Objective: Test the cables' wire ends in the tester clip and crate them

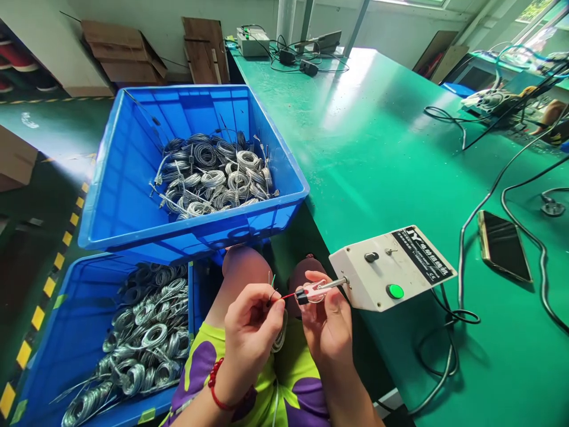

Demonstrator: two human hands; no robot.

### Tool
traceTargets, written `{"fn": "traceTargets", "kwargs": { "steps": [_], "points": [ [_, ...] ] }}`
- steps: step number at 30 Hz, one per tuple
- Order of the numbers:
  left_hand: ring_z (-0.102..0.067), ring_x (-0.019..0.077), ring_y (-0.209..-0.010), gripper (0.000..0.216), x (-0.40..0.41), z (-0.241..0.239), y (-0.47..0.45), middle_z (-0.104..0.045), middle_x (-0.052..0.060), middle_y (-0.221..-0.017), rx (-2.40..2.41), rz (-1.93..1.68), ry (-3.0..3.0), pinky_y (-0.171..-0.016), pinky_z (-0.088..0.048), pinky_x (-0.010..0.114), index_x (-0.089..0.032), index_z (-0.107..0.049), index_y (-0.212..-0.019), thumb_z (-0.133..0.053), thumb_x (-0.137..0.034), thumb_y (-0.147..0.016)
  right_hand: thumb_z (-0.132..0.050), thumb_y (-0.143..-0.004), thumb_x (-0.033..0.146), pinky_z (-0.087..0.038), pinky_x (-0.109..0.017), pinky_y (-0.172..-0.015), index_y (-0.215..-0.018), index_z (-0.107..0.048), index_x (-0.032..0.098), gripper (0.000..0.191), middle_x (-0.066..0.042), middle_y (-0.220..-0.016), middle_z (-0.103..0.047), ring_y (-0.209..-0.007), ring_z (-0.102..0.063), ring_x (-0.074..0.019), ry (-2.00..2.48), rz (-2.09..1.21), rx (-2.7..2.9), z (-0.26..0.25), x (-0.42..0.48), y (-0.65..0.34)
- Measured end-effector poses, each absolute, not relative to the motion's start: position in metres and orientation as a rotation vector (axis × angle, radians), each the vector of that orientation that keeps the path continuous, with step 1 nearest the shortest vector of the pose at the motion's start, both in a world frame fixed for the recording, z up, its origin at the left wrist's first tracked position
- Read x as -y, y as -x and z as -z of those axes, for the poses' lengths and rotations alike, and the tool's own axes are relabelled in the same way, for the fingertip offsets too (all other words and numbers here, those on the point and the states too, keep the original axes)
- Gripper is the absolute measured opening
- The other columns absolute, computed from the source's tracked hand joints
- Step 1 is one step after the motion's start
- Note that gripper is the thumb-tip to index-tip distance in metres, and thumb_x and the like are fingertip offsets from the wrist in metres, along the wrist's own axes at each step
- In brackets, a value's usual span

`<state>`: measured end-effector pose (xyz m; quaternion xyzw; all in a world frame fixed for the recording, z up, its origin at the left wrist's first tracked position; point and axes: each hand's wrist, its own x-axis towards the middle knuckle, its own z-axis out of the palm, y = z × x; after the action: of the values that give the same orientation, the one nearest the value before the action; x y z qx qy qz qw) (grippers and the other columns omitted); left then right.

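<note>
My left hand (254,320) pinches the end of a thin cable, with a red wire (288,295) and a green wire (273,280) coming out between thumb and fingertips. The red wire runs straight into the black tip of a small wire clip (313,291). That clip sits on a metal shaft (334,283) sticking out of a white machine box (393,267) at the table edge. My right hand (328,323) is closed around the clip, thumb and fingers on either side. A coil of grey cable (280,338) hangs behind my left hand, partly hidden.
A blue crate (178,237) of coiled cables (213,178) stands ahead, left of the green table (377,148). A lower blue crate (40,356) holds more coils (151,338). A phone (505,246) and power cords (462,237) lie at the right.
</note>
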<state>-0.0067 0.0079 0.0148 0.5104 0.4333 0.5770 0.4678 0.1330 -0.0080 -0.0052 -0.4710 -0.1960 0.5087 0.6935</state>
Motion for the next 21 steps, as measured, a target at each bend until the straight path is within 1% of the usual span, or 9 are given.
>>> {"fn": "traceTargets", "kwargs": {
  "steps": [3,8,10,12,15,19,21],
  "points": [
    [-0.064,0.0067,-0.059,0.008,-0.008,-0.011,0.004,-0.076,-0.003,-0.080,-1.040,-1.388,-1.268,-0.055,-0.052,0.010,-0.022,-0.078,-0.098,-0.081,-0.015,-0.101,-0.086,-0.096,0.069,-0.059,-0.031,-0.063,-0.115,-0.085,0.021,0.052,-0.008,-0.088,-0.079,-0.073,-0.071,-0.0212,1.074,-1.146,0.456,0.009,0.010,-0.136],
    [-0.063,0.0082,-0.061,0.006,-0.009,-0.005,0.001,-0.077,-0.002,-0.081,-1.039,-1.342,-1.280,-0.057,-0.051,0.013,-0.021,-0.079,-0.098,-0.080,-0.018,-0.103,-0.089,-0.095,0.068,-0.060,-0.031,-0.065,-0.116,-0.086,0.022,0.051,-0.008,-0.090,-0.080,-0.074,-0.072,-0.0204,1.032,-1.180,0.408,0.013,0.011,-0.137],
    [-0.063,0.0093,-0.062,0.006,-0.009,-0.003,0.001,-0.076,-0.001,-0.080,-1.051,-1.325,-1.279,-0.058,-0.051,0.014,-0.020,-0.079,-0.097,-0.080,-0.021,-0.104,-0.088,-0.095,0.068,-0.058,-0.028,-0.063,-0.117,-0.087,0.023,0.050,-0.006,-0.084,-0.078,-0.068,-0.068,-0.0178,1.003,-1.199,0.409,0.013,0.011,-0.136],
    [-0.063,0.0101,-0.063,0.008,-0.009,-0.002,0.002,-0.076,0.000,-0.080,-1.063,-1.310,-1.275,-0.058,-0.051,0.016,-0.020,-0.079,-0.097,-0.081,-0.024,-0.104,-0.087,-0.096,0.068,-0.054,-0.027,-0.060,-0.119,-0.087,0.023,0.050,-0.003,-0.077,-0.073,-0.059,-0.059,-0.0145,0.988,-1.203,0.414,0.012,0.011,-0.135],
    [-0.062,0.0108,-0.063,0.010,-0.008,0.000,0.003,-0.076,0.000,-0.080,-1.057,-1.295,-1.277,-0.058,-0.051,0.017,-0.020,-0.079,-0.097,-0.081,-0.026,-0.105,-0.084,-0.098,0.070,-0.051,-0.028,-0.058,-0.122,-0.087,0.023,0.053,0.002,-0.066,-0.063,-0.053,-0.049,-0.0134,0.993,-1.205,0.445,0.009,0.012,-0.134],
    [-0.064,0.0115,-0.063,0.010,-0.007,0.001,0.003,-0.077,0.001,-0.080,-1.036,-1.301,-1.278,-0.058,-0.051,0.018,-0.020,-0.079,-0.097,-0.080,-0.027,-0.105,-0.082,-0.100,0.069,-0.052,-0.029,-0.062,-0.129,-0.085,0.023,0.055,0.000,-0.076,-0.066,-0.058,-0.051,-0.0137,0.978,-1.243,0.459,0.011,0.013,-0.135],
    [-0.064,0.0117,-0.062,0.013,-0.007,0.002,0.002,-0.076,0.001,-0.079,-1.034,-1.307,-1.278,-0.057,-0.051,0.018,-0.020,-0.079,-0.096,-0.079,-0.028,-0.106,-0.083,-0.098,0.069,-0.052,-0.029,-0.063,-0.135,-0.083,0.024,0.058,0.000,-0.078,-0.065,-0.060,-0.051,-0.0142,0.944,-1.256,0.429,0.014,0.013,-0.136]
  ]
}}
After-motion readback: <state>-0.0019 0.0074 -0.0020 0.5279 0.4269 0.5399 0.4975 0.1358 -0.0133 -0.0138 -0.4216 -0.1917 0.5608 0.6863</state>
